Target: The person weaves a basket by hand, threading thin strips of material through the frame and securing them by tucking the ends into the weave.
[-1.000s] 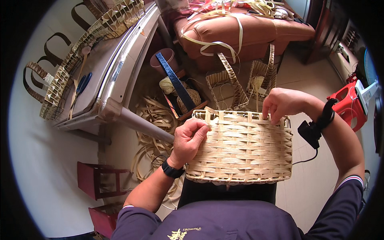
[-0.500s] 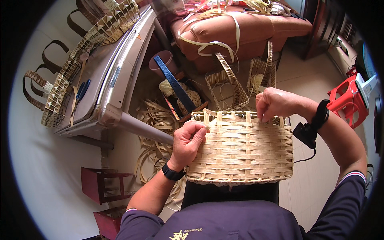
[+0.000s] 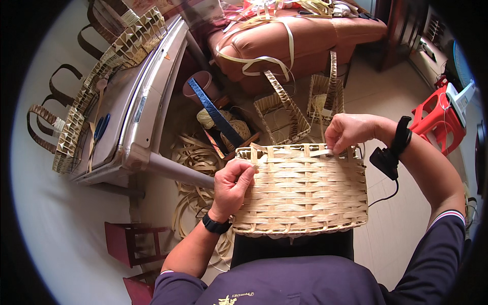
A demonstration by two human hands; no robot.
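underside of the woven basket [image 3: 302,195] hidden, some fingertips of the left grip [image 3: 230,187] seemingly tucked from view

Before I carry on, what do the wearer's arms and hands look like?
The left hand and right hand are gloveless. The left wrist has a black watch-like band; the right, a black strap with a boxy black device and thin dark cable. Short dark sleeves end in light trim.
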